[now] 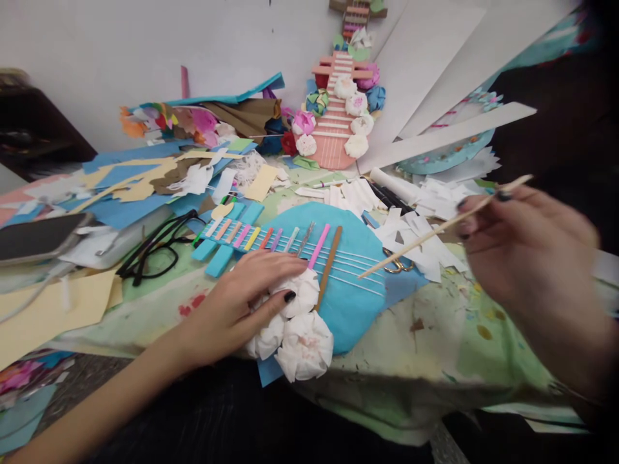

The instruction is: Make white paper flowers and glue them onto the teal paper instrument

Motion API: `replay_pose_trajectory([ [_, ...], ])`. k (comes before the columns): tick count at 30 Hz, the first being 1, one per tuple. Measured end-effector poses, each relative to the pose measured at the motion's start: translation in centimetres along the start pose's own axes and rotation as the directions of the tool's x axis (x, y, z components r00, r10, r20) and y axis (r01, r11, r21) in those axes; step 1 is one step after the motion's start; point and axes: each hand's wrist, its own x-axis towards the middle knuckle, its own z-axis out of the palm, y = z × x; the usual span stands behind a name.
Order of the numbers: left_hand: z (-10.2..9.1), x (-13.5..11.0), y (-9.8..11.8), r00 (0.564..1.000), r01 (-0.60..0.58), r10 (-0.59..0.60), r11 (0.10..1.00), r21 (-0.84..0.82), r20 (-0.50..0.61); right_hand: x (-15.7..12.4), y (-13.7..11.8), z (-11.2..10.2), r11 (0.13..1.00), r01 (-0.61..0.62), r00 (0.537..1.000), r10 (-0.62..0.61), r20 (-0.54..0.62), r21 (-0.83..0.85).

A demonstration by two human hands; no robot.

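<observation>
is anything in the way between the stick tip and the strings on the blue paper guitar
Nothing visible. The thin wooden stick in the right hand points at the white strings on the blue paper guitar; the left hand rests aside.

The right hand (pixel 527 258) and the stick (pixel 435 231) it pinches are smeared by blur, and the wrist runs off the right edge. The left hand (pixel 242 303) covers part of the paper flowers (pixel 304 341) and the near strings (pixel 348 267). Scissors (pixel 397 263) lie mostly under white scraps (pixel 425 251) (only handles show). The pink guitar (pixel 338 122) is cut by the top edge, and the phone (pixel 33 235) by the left.
</observation>
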Motion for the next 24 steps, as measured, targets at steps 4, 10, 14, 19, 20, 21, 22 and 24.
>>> replay_pose_trajectory([
  [4, 0.0, 0.0, 0.1, 1.0, 0.013, -0.014, 1.0, -0.015, -0.016, 0.4, 2.4, 2.8, 0.986, -0.102, 0.993, 0.094, 0.067, 0.129],
  [10, 0.0, 0.0, 0.2, 1.0, 0.018, -0.018, 0.999, -0.028, -0.009, 0.1, 3.5, 3.4, 0.979, -0.158, 0.984, 0.145, 0.101, 0.131],
  [14, 0.1, 0.0, 0.2, 1.0, 0.009, -0.01, 0.999, -0.032, -0.023, 0.0, 3.6, 3.7, 0.97, -0.199, 0.978, 0.189, 0.085, 0.136],
  [19, 0.0, 0.0, 0.4, 1.0, 0.014, -0.015, 1.0, -0.027, -0.025, -0.4, 3.6, 4.0, 0.966, -0.221, 0.973, 0.208, 0.104, 0.132],
  [20, 0.0, 0.1, 0.4, 1.0, 0.014, -0.015, 1.0, -0.025, -0.025, -0.5, 3.5, 4.1, 0.968, -0.215, 0.973, 0.201, 0.115, 0.128],
  [21, 0.0, 0.1, 0.4, 1.0, 0.014, -0.014, 1.0, -0.024, -0.026, -0.5, 3.5, 4.3, 0.969, -0.212, 0.972, 0.196, 0.127, 0.125],
  [22, 0.0, 0.2, 0.4, 1.0, 0.011, -0.012, 1.0, -0.023, -0.028, -0.5, 3.6, 4.4, 0.969, -0.212, 0.971, 0.195, 0.139, 0.124],
  [24, 0.0, 0.2, 0.4, 0.999, 0.007, -0.008, 1.0, -0.027, -0.033, -0.3, 3.6, 4.7, 0.966, -0.231, 0.963, 0.209, 0.169, 0.12],
])
